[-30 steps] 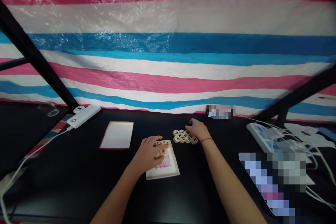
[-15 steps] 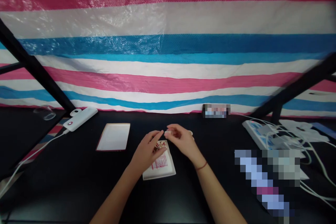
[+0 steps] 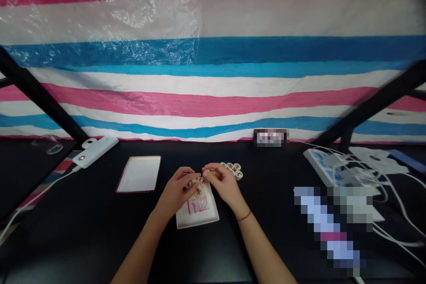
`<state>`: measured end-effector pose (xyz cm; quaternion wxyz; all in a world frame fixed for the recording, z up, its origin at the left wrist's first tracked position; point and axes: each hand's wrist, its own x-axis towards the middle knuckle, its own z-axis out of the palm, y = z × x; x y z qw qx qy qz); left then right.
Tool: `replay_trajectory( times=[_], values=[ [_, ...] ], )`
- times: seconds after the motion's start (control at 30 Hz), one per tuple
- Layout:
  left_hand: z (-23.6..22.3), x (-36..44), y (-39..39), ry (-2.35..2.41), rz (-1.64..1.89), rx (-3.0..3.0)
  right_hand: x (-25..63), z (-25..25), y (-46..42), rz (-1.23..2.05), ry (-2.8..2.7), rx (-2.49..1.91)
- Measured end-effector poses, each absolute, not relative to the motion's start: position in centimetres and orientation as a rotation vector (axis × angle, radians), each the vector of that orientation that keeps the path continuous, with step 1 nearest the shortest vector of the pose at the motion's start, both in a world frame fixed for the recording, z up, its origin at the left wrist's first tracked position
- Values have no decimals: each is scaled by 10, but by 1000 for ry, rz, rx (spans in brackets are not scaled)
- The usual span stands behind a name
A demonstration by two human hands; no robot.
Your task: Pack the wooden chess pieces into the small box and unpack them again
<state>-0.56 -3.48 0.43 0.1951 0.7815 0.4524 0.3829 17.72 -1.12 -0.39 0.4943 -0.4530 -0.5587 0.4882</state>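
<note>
A small white tray (image 3: 199, 216) with a red grid print lies on the black table, holding several round cream game pieces with red marks at its far end. My left hand (image 3: 175, 193) rests on the tray's far left corner, fingers curled on the pieces there. My right hand (image 3: 221, 182) is at the tray's far right corner, fingertips pinched together over a piece. Just behind my right hand lies a loose cluster of cream game pieces (image 3: 233, 168) with dark marks.
A second white tray (image 3: 138, 174) lies to the left. A white power bank (image 3: 95, 151) with a cable and an upturned glass (image 3: 46, 145) sit at far left. A power strip (image 3: 328, 166) with tangled white cables is on the right. A striped tarp hangs behind.
My right hand left the loose cluster with a piece and came across to the tray's far right corner, beside my left hand. The left hand stayed on the tray.
</note>
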Motion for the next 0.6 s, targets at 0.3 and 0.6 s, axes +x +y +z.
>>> replay_trajectory(
  times=[0.3,0.6],
  values=[
    [7,3,-44,1125,742,2487,188,-7,-4,1094,-1141,-1136],
    [-9,13,-41,1193,668,2615,189,-4,-8,1093,-1215,-1152]
  ],
)
